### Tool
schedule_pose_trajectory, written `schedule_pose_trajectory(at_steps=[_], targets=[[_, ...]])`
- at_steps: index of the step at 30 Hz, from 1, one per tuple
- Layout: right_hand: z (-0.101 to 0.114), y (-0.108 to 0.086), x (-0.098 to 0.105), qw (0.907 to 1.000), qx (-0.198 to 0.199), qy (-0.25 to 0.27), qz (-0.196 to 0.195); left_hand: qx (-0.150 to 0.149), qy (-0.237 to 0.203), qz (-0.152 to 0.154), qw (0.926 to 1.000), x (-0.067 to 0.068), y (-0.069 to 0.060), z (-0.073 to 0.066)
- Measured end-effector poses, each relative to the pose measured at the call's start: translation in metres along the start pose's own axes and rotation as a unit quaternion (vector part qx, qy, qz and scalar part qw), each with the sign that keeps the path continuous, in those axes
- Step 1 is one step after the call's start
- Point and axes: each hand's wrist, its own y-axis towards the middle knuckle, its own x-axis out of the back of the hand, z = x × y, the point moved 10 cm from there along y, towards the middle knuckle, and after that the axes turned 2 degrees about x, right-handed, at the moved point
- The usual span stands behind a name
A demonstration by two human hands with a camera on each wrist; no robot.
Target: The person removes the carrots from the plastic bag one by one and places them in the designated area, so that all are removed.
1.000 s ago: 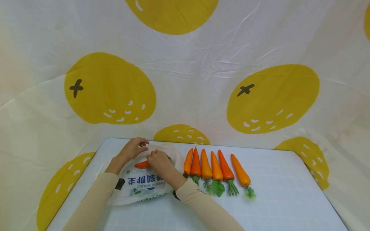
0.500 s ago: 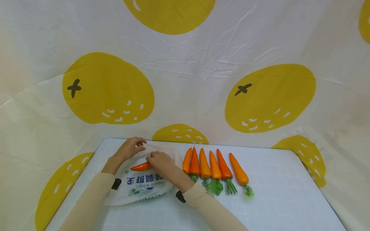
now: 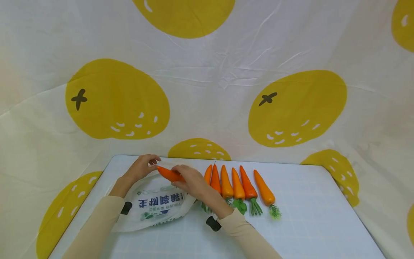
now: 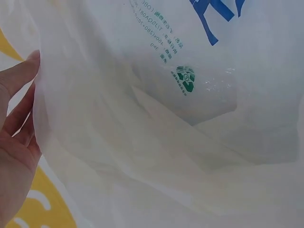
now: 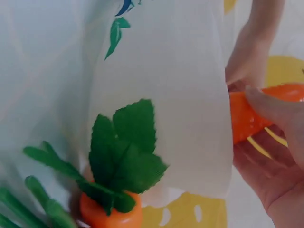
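Note:
A white plastic bag (image 3: 155, 216) with blue lettering lies at the left of the table. At its far edge my left hand (image 3: 142, 168) holds the rim; in the left wrist view the left hand (image 4: 16, 128) has its thumb at the bag's edge and its fingers partly behind the film. My right hand (image 3: 192, 180) grips an orange carrot (image 3: 168, 174) above the far part of the bag, pointed end toward the left hand. In the right wrist view, thumb and fingers of the right hand (image 5: 280, 175) close round this carrot (image 5: 244, 121); the bag hides its other end.
Several carrots lie in a row right of the bag, tips away from me, among them an outer carrot (image 3: 264, 189) and a redder carrot (image 3: 248, 183). My right forearm crosses before the nearest ones. A patterned cloth (image 3: 207, 108) hangs behind the table (image 3: 307, 216).
My right hand has raised the carrot off the bag's printed face and moved it away from me and slightly right. The left hand keeps its place at the rim.

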Motion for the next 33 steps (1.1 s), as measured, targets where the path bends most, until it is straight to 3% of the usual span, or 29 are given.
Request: schedule_pose_trajectory(at_steps=[3, 7, 13, 16, 20, 25, 29, 33], targets=[[-0.009, -0.004, 0.007, 0.9975, -0.012, 0.062, -0.031, 0.005, 0.002, -0.006, 1.0, 0.002, -0.004, -0.002], [-0.018, -0.008, 0.017, 0.9865, -0.009, 0.141, -0.082, 0.0, 0.015, -0.037, 0.9992, 0.012, -0.014, -0.008], [-0.035, -0.014, 0.027, 0.9604, -0.047, 0.237, -0.139, -0.024, 0.052, -0.109, 0.9923, 0.034, -0.039, -0.025], [-0.042, -0.019, 0.032, 0.9461, -0.068, 0.271, -0.164, -0.018, 0.059, -0.139, 0.9883, 0.043, -0.053, -0.028], [-0.047, -0.024, 0.038, 0.9264, -0.08, 0.312, -0.194, 0.012, 0.068, -0.163, 0.9842, 0.052, -0.071, -0.022], [-0.057, -0.031, 0.047, 0.902, -0.1, 0.357, -0.222, 0.061, 0.082, -0.171, 0.98, 0.057, -0.088, -0.008], [-0.069, -0.038, 0.053, 0.892, -0.118, 0.369, -0.233, 0.103, 0.084, -0.164, 0.9774, 0.058, -0.099, 0.003], [-0.078, -0.05, 0.056, 0.8851, -0.157, 0.379, -0.22, 0.134, 0.079, -0.156, 0.9755, 0.057, -0.105, 0.015]])
